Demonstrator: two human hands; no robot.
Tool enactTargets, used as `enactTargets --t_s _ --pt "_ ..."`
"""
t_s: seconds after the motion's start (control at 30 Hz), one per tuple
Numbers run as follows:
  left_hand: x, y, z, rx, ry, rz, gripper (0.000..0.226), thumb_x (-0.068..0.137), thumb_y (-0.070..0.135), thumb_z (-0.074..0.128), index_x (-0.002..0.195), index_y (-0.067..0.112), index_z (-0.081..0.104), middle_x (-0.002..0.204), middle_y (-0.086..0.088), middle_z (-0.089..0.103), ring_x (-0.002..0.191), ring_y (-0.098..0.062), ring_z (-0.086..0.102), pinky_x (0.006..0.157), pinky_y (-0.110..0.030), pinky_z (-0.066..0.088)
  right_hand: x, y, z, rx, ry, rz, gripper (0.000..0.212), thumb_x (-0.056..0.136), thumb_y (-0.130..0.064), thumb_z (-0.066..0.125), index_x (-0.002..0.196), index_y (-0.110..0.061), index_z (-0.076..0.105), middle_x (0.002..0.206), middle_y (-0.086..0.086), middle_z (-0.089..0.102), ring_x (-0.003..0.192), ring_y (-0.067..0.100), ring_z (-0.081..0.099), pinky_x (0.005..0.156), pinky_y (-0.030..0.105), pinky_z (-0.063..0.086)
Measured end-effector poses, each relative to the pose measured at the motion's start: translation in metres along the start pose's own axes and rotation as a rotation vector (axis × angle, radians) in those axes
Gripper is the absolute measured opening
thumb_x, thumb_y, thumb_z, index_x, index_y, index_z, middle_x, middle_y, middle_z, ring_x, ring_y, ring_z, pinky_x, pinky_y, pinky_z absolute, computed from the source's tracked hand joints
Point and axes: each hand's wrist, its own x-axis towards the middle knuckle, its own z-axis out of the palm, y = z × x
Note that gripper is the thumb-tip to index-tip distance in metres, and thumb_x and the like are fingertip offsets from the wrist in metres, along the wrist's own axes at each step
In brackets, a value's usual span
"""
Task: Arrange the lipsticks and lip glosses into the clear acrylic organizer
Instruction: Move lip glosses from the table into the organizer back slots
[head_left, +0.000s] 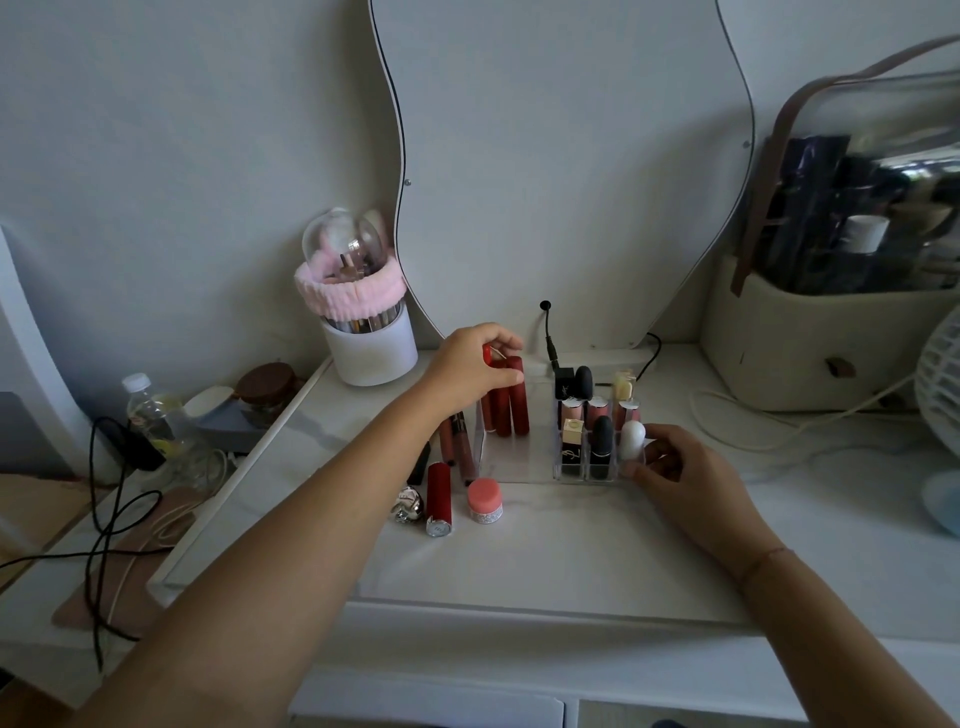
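Observation:
The clear acrylic organizer (524, 467) stands on the white vanity, its right grid holding several lipsticks, among them a black one (601, 441) and a white egg-shaped one (632, 439). Tall dark red tubes (511, 402) stand in its left section. My left hand (470, 366) reaches over them, fingertips pinching the bright red cap of a lipstick (487, 354) at their tops. My right hand (680, 475) grips the organizer's front right corner. Left of the organizer lie a red lipstick (439, 499), a brown lip gloss (465, 449), a pink jar (484, 500) and a silver piece (408, 505).
A white brush holder with a pink headband (363, 322) stands at the back left below a wavy mirror (571, 156). A beige bag (831, 332) and a fan (940, 384) are at the right. Cables (109, 519) and a bottle (148, 410) lie at the left.

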Motion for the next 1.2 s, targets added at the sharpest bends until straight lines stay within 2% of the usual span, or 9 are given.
enactTargets --t_s 0.13,0.27,0.37,0.47,0.63,0.77,1.03,1.2 --pt "0.000 0.001 0.000 0.001 -0.034 0.003 0.051 0.068 0.015 0.080 0.114 0.022 0.060 0.107 0.007 0.064 0.093 -0.009 0.062 0.074 -0.015 0.040 0.000 -0.001 0.000 -0.003 0.002 -0.002 0.043 0.081 -0.029 0.069 0.120 -0.019 0.058 0.090 0.000 0.064 0.077 0.012 0.058 0.061 0.017 0.040" --pt "0.000 -0.005 -0.002 -0.039 -0.057 -0.020 0.062 0.066 0.018 0.082 0.121 0.025 0.055 0.109 0.008 0.064 0.103 -0.010 0.060 0.088 -0.023 0.042 0.000 -0.001 -0.001 0.002 -0.003 0.000 0.043 0.081 -0.029 0.069 0.120 -0.020 0.057 0.090 -0.001 0.064 0.077 0.012 0.058 0.062 0.018 0.042" --pt "-0.001 -0.010 -0.005 -0.067 -0.074 -0.049 0.065 0.066 0.018 0.082 0.123 0.026 0.054 0.103 0.011 0.067 0.100 -0.002 0.058 0.085 -0.018 0.039 -0.001 -0.001 -0.001 0.001 -0.008 -0.001 0.043 0.081 -0.029 0.069 0.121 -0.019 0.057 0.091 0.000 0.064 0.079 0.014 0.059 0.066 0.022 0.044" --pt "0.000 -0.015 -0.007 -0.112 -0.099 -0.082 0.066 0.065 0.015 0.083 0.123 0.026 0.054 0.100 0.009 0.069 0.092 -0.001 0.062 0.083 -0.018 0.043 0.000 -0.001 -0.001 0.007 -0.005 -0.003 0.042 0.081 -0.029 0.069 0.120 -0.019 0.058 0.091 0.000 0.065 0.079 0.015 0.059 0.065 0.022 0.043" --pt "0.001 -0.018 -0.008 -0.091 -0.100 -0.083 0.061 0.066 0.014 0.082 0.119 0.029 0.058 0.101 0.010 0.068 0.098 -0.004 0.062 0.087 -0.021 0.045 0.000 -0.001 -0.001 0.004 -0.008 -0.012 0.041 0.081 -0.028 0.069 0.120 -0.019 0.058 0.091 0.001 0.065 0.079 0.016 0.059 0.065 0.023 0.044" --pt "0.001 -0.017 -0.006 -0.096 -0.088 -0.058 0.056 0.067 0.013 0.081 0.116 0.029 0.060 0.099 0.014 0.066 0.097 0.002 0.060 0.082 -0.017 0.043 -0.001 -0.001 -0.001 0.000 -0.001 -0.016 0.040 0.081 -0.028 0.069 0.119 -0.019 0.058 0.089 0.001 0.064 0.078 0.015 0.059 0.061 0.019 0.042" --pt "-0.002 -0.022 -0.005 -0.104 -0.040 -0.031 0.056 0.065 0.013 0.082 0.112 0.034 0.061 0.103 0.006 0.069 0.097 -0.011 0.064 0.095 -0.035 0.048 0.001 0.003 0.001 0.010 0.003 -0.009 0.041 0.081 -0.027 0.069 0.119 -0.020 0.059 0.089 0.000 0.064 0.076 0.013 0.058 0.060 0.017 0.039" --pt "-0.003 -0.025 -0.005 -0.125 -0.039 -0.037 0.060 0.063 0.016 0.084 0.114 0.036 0.059 0.104 0.007 0.067 0.098 -0.009 0.063 0.096 -0.037 0.049 0.001 0.002 0.001 0.007 0.005 -0.016 0.040 0.080 -0.027 0.070 0.118 -0.020 0.059 0.087 0.000 0.064 0.075 0.013 0.057 0.060 0.017 0.040"
